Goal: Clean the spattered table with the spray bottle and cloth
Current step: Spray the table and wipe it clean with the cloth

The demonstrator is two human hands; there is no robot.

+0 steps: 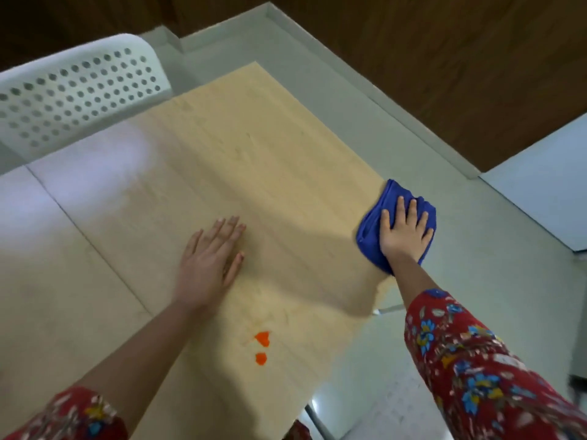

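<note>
We are looking down on a pale wooden table (222, 147) that is filling most of the view, and both hands are lying on it. A grey floor (444, 217) is running round its far and right sides, with a dark wood-panelled wall (444, 58) standing behind from 12 to 2 o'clock. A white perforated chair (79, 90) is sitting at the table's far corner, at 10 o'clock.

The left hand (209, 258) is resting flat near the table's middle, fingers straight and together, holding nothing. The right hand (403, 231) is pressing down with spread, straight fingers on a bunched blue cloth (397, 190), not clutching it. The cloth is sitting at 3 o'clock from the left hand, well apart from it, right on the table's right edge and overhanging it a little.

Orange spatters (262, 339) are lying at 6 o'clock from the left hand, near the forearm, with a faint smear around them.

We are counting one table, one chair, two hands, one cloth and two orange blots.
</note>
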